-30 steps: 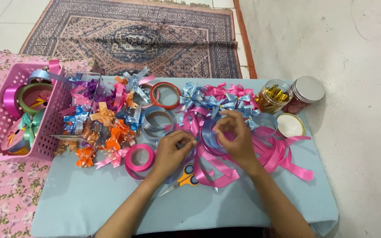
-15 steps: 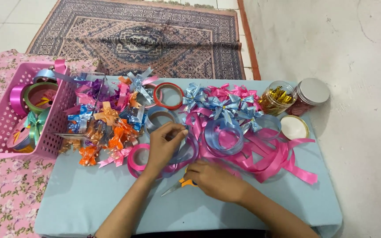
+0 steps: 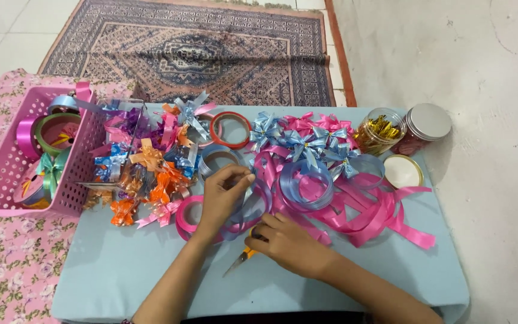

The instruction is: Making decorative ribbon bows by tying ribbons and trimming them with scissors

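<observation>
My left hand (image 3: 223, 198) pinches a strand of light blue ribbon (image 3: 253, 207) just above a pink ribbon roll (image 3: 186, 217). My right hand (image 3: 289, 243) lies lower on the table, fingers closed around the handles of yellow-handled scissors (image 3: 242, 259), whose blades point down-left. A tangle of pink and blue ribbon loops (image 3: 331, 198) spreads to the right of both hands. Finished blue and pink ribbon bows (image 3: 304, 141) lie behind the tangle.
A heap of multicoloured bows (image 3: 151, 162) sits at left beside a pink basket (image 3: 1, 174) holding ribbon rolls. A red tape ring (image 3: 230, 129), an open jar with gold pieces (image 3: 379, 132), a lidded jar (image 3: 427, 126) and a loose lid (image 3: 403, 171) stand at the back right. The light blue table (image 3: 121, 270) ends near me.
My right hand has come down from the ribbon tangle to the scissors near the front. My left hand has shifted slightly up onto the blue strand.
</observation>
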